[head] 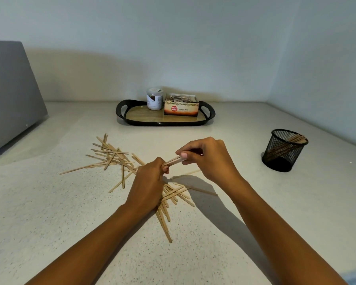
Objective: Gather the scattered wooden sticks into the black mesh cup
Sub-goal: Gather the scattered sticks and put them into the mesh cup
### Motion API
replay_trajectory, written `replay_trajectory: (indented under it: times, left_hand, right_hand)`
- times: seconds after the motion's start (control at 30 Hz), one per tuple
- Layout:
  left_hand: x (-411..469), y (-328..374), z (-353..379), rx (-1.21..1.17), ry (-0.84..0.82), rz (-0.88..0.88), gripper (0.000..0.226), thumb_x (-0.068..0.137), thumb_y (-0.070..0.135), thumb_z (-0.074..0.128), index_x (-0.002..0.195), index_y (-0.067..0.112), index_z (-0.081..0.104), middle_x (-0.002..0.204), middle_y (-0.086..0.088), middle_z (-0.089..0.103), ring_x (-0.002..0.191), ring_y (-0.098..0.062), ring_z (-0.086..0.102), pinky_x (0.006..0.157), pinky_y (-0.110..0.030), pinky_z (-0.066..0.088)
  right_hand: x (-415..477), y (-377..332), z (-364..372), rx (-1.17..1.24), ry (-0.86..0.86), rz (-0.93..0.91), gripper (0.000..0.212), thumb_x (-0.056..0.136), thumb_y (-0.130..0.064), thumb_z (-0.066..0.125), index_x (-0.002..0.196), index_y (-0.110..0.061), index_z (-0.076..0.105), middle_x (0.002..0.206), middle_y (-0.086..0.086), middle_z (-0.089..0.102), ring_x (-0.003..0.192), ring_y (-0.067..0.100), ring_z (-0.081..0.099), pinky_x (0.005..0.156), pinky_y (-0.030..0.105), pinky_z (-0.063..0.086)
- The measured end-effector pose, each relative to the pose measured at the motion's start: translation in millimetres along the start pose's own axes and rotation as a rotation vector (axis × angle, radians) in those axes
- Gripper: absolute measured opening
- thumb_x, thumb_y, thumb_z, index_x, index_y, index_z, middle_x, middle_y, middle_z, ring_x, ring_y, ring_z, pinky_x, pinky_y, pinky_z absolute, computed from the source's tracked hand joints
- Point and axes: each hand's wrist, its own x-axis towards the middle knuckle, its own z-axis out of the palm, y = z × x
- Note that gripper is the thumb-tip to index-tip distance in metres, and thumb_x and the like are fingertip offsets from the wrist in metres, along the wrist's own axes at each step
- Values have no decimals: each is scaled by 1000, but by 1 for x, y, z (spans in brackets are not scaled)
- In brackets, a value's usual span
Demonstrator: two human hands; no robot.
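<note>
Several thin wooden sticks (111, 157) lie scattered on the speckled counter, with another loose pile (173, 194) under my wrists. My left hand (148, 182) and my right hand (206, 159) both grip one small bundle of sticks (174, 160) held above the counter between them. My right thumb presses on the bundle's upper end. The black mesh cup (284, 151) stands upright far to the right, with several sticks leaning inside it.
A black-rimmed tray (164, 120) at the back holds a white jar (154, 98) and a box of ginger tea (181, 105). A grey slanted panel (10, 93) fills the left edge. Walls close the back and right.
</note>
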Motion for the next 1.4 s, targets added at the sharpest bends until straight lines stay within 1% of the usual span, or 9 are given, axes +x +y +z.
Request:
replay_trajectory:
  times: [0.1, 0.27, 0.37, 0.43, 0.6, 0.73, 0.93, 1.07, 1.4]
  left_hand:
    - [0, 4, 4, -128, -5, 19, 17, 95, 26, 43, 91, 12, 53, 80, -6, 60, 67, -17, 54, 58, -26, 46]
    - [-4, 4, 10, -104, -107, 55, 29, 95, 23, 48, 123, 22, 48, 111, 6, 59, 84, -7, 61, 73, -23, 53]
    - [-6, -3, 12, -88, -171, 38, 40, 94, 36, 46, 134, 34, 41, 113, 5, 62, 84, -13, 58, 81, -34, 51]
    - [-6, -4, 15, -23, -183, 56, 41, 95, 41, 41, 136, 34, 41, 124, 5, 59, 104, -18, 59, 98, -44, 45]
    - [-6, -11, 25, -19, -206, 53, 59, 88, 62, 21, 132, 31, 47, 128, 8, 58, 111, -11, 58, 109, -45, 33]
    - [-6, -18, 31, -69, -205, 45, 59, 88, 65, 18, 129, 35, 48, 128, 11, 58, 117, -10, 55, 114, -44, 25]
    - [-6, -9, 22, 110, -168, 103, 58, 92, 51, 17, 133, 26, 48, 136, 7, 52, 130, -8, 41, 116, -29, 7]
    - [-4, -8, 17, 119, -200, 134, 64, 90, 53, 14, 134, 21, 48, 133, 1, 54, 127, -16, 44, 116, -36, 13]
    - [-2, -21, 23, -3, -195, 42, 53, 92, 56, 19, 122, 31, 55, 102, 11, 68, 105, -10, 61, 115, -45, 22]
  right_hand:
    - [-7, 5, -14, 15, -13, 81, 18, 82, -11, 69, 99, -14, 75, 92, 1, 72, 70, 2, 64, 62, 4, 44]
    - [-9, 22, -57, 31, 125, 172, 14, 79, -9, 73, 90, -17, 77, 83, -1, 73, 67, -5, 64, 50, 1, 40]
    - [-7, 32, -95, -92, 349, 144, 18, 78, -3, 72, 90, -15, 76, 77, 2, 72, 62, -3, 60, 50, 2, 38]
    - [-4, 41, -122, -177, 559, 113, 29, 77, 12, 61, 87, -10, 76, 75, 9, 71, 68, 11, 64, 56, 3, 43]
    - [12, 75, -176, -443, 805, 216, 32, 78, 17, 47, 90, 3, 72, 85, 19, 64, 81, 30, 63, 66, 25, 46]
    - [33, 102, -194, -595, 734, 469, 17, 80, 18, 55, 87, 9, 67, 90, 20, 57, 87, 36, 62, 78, 45, 56]
    - [51, 122, -188, -695, 417, 568, 23, 78, 0, 71, 101, 2, 68, 110, 23, 59, 84, 29, 58, 78, 31, 52]
    - [57, 123, -186, -700, 227, 631, 30, 77, -10, 76, 103, 2, 69, 106, 21, 67, 96, 32, 64, 89, 40, 53]
    - [32, 121, -144, -680, 537, 96, 20, 87, 8, 57, 98, 1, 72, 101, 22, 66, 90, 37, 62, 77, 36, 50]
